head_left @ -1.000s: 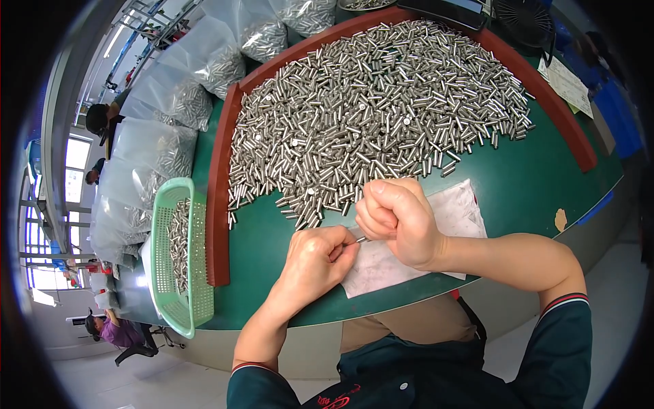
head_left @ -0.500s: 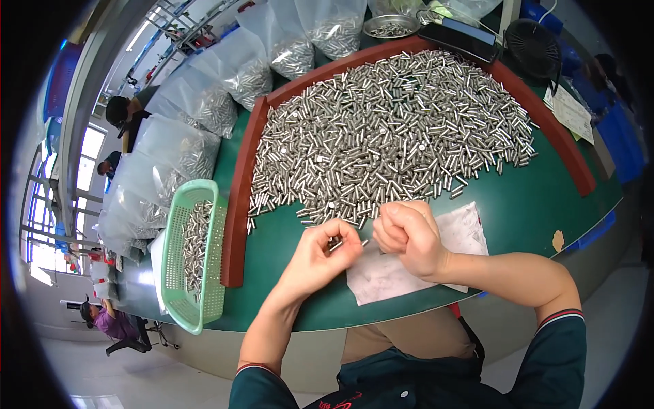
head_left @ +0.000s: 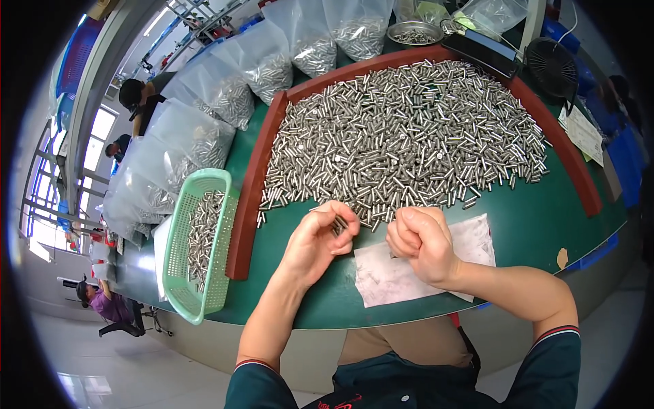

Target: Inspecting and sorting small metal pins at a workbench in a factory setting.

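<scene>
A wide heap of short shiny metal pins (head_left: 402, 129) covers the green table (head_left: 531, 232) in front of me. At the heap's near edge, my left hand (head_left: 320, 235) is curled, palm turned inward, around a few metal pins (head_left: 338, 223) that show between its fingers. To its right, my right hand (head_left: 426, 244) is closed with the fingers folded in. Whatever lies inside it is mostly hidden. The two hands are apart, and a smudged white cloth (head_left: 381, 276) lies under and beside the right one.
Dark red rails (head_left: 257, 191) border the heap. Left of them stands a light green basket (head_left: 178, 273) partly filled with pins. Clear bags of pins (head_left: 269, 71) line the back, near a metal dish (head_left: 414, 34), a phone-like black device (head_left: 480, 54) and a black fan (head_left: 550, 65). Other people sit at far left.
The hands have drawn slightly apart; the left has turned and loosened a little. The pin that stuck out between them no longer shows there. The whole view has shifted slightly.
</scene>
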Motion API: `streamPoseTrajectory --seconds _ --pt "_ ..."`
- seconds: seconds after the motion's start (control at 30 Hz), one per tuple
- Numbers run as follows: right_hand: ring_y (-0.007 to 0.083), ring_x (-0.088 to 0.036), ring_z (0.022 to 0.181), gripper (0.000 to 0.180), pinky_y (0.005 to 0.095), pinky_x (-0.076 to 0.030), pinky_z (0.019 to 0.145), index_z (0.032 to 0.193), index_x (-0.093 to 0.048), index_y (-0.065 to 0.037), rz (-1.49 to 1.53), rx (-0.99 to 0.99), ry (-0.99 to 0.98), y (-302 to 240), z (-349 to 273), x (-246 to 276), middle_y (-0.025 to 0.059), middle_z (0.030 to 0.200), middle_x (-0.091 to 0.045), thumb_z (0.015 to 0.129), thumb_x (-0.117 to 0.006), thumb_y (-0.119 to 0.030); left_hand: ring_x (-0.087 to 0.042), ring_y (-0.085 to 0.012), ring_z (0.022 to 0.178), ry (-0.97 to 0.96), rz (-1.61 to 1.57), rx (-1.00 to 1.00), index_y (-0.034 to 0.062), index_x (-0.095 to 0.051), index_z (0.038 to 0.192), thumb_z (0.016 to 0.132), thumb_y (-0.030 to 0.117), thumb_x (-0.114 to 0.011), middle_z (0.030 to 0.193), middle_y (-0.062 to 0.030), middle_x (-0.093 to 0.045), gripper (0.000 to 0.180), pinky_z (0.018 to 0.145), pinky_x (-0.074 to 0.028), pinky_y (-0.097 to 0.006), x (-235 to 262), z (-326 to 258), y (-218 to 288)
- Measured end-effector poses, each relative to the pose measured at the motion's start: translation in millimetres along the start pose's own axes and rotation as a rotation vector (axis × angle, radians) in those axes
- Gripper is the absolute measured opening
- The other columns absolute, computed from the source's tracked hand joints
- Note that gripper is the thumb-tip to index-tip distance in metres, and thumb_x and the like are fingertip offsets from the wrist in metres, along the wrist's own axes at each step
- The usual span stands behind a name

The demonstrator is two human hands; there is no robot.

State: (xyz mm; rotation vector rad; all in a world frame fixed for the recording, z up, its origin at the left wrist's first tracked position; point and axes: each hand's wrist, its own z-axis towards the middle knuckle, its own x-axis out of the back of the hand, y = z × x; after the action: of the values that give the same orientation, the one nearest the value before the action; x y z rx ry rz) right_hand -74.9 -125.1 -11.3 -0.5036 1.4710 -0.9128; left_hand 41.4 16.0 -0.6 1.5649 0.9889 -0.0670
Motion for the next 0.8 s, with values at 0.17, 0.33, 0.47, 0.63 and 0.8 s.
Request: streamPoseTrajectory --seconds 0.17,0.33,0.47,0.63,0.8 --pt "0.0081 -0.019 0.04 0.038 0.0242 -0.017 0.04 0.05 -0.027 -0.009 0.005 0.0 -0.005 0 0 0 -0.0004 0.042 -0.025 0.085 -0.035 -0.021 -0.041 -0.0077 0.048 0.239 1.401 -0.478 0.0004 -0.058 0.075 0.066 0.0 -0.064 0.055 -0.0005 -0.047 0.01 0.044 -0.033 -0.022 -13 0 -10" --pt "0.008 -0.019 0.04 0.038 0.0242 -0.018 0.041 0.05 -0.027 -0.009 0.015 -0.024 0.002 0 -1 -1 -0.0006 0.042 -0.026 0.085 -0.034 -0.021 -0.043 -0.0174 0.045 0.228 1.53 -0.645 0.0019 -0.058 0.076 0.064 0.002 -0.065 0.058 -0.0065 -0.051 0.014 0.045 -0.038 -0.028 -6 5 -21" --pt "0.0081 -0.02 0.04 0.038 0.0242 -0.018 0.041 0.05 -0.027 -0.009 0.007 -0.023 0.017 2 -1 2 -0.0006 0.042 -0.026 0.085 -0.034 -0.021 -0.038 -0.0132 0.043 0.167 1.468 -0.474 0.0004 -0.057 0.073 0.067 0.003 -0.064 0.054 -0.0052 -0.046 0.009 0.042 -0.034 -0.026 -11 -1 -17" --pt "0.0088 -0.021 0.039 0.037 0.0246 -0.019 0.041 0.049 -0.028 -0.01 0.067 -0.004 0.016 1 2 5 -0.0009 0.042 -0.026 0.084 -0.034 -0.02 -0.041 -0.0141 0.042 0.071 1.434 -0.29 0.0005 -0.056 0.069 0.069 0.005 -0.061 0.051 -0.0053 -0.044 0.007 0.042 -0.034 -0.027 -30 -7 -20" --pt "0.0085 -0.018 0.039 0.036 0.0248 -0.018 0.04 0.049 -0.027 -0.011 0.085 0.031 0.038 -5 4 8 -0.001 0.041 -0.026 0.084 -0.034 -0.02 -0.04 -0.0145 0.042 0.207 1.487 -0.453 0.0006 -0.057 0.072 0.064 0.006 -0.067 0.052 -0.0043 -0.044 0.014 0.041 -0.034 -0.027 -22 -7 -18"
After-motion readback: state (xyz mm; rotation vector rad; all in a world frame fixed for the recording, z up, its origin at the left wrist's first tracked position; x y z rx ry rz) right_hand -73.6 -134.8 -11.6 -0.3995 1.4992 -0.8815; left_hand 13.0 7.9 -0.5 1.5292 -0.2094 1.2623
